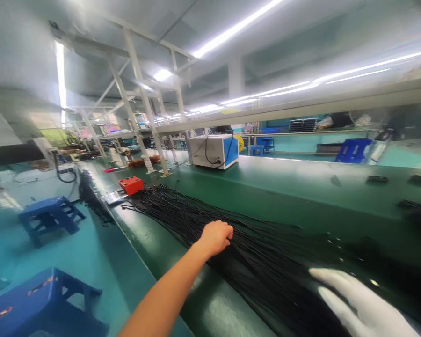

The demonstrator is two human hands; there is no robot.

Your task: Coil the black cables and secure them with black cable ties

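Standing on the teal floor off the desk's left edge are two blue plastic stools, one close (45, 299) and one further back (49, 214). Next comes the long green desk (284, 187), which runs from the near side away toward the far left. A small red box with black buttons (131, 184) sits near its left edge, just behind the far end of a thick bundle of thin black cables (168, 206). The bundle lies lengthwise along the desk, from the red box down to the near right corner. The left hand (215, 236), on a bare outstretched arm, rests on top of the bundle about midway along it, its fingers curled down into the strands and closed on some of them. Further back, toward the middle of the desk, stands a white and blue box-shaped machine (214, 150) with black leads plugged into its front. At the near right corner the right hand (361, 302) shows as a pale, blurred shape, its fingers stretched out and apart, lying flat over the cables.
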